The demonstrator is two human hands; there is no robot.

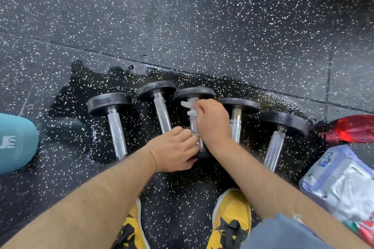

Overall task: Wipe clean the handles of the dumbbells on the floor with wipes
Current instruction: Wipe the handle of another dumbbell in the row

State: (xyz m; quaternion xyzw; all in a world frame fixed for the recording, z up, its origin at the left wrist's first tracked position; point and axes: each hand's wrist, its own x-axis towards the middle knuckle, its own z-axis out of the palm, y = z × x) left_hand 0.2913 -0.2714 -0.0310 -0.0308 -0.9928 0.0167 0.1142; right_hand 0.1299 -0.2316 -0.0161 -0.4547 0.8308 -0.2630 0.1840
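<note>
Hands (174, 149), wipe (189, 104) on dumbbell (194, 93); pack (342, 184) beside

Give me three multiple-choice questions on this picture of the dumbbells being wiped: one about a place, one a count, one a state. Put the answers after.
1. Relative to the row of dumbbells, where does the pack of wipes lie?
A. to its left
B. to its right
C. on top of it

2. How many dumbbells are in the row?
A. five
B. three
C. seven

3. What is the right hand doing?
A. hanging idle
B. gripping a bottle
C. pinching a white wipe at the handle of the middle dumbbell

Answers:
1 B: the pack sits at the right edge, near the red bottle.
2 A: five handles can be counted side by side.
3 C: the wipe sticks out from its fingers above the handle, while the left hand holds the near end.
</note>
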